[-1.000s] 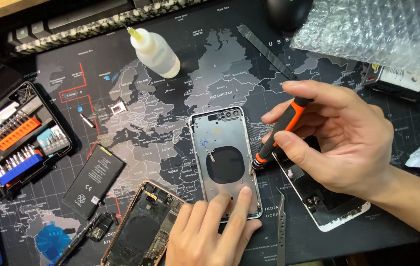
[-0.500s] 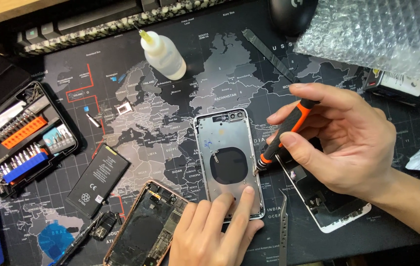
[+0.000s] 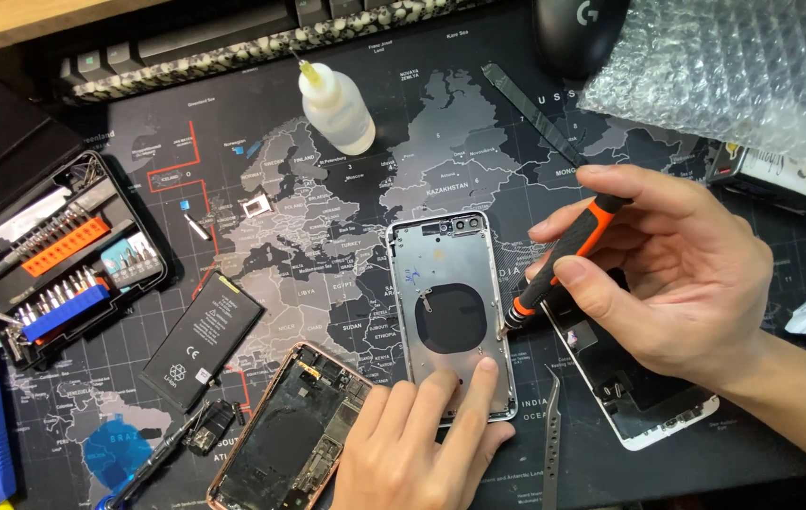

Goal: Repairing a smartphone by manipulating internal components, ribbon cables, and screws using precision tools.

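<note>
— Much done? The silver phone back housing (image 3: 450,316) lies stripped on the map-printed table (image 3: 327,236).

— Right hand (image 3: 677,274) pinches the orange-black screwdriver (image 3: 564,255) at its edge; left hand (image 3: 422,444) presses flat, fingers together. Rose-gold phone (image 3: 285,439) sits unfinished.

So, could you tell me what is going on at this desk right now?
A person is working on an empty silver phone housing lying on a dark map desk mat. The left hand presses its lower end flat, while the right hand holds an orange-and-black screwdriver with its tip at the housing's right edge. A battery and another opened phone lie nearby.
</note>
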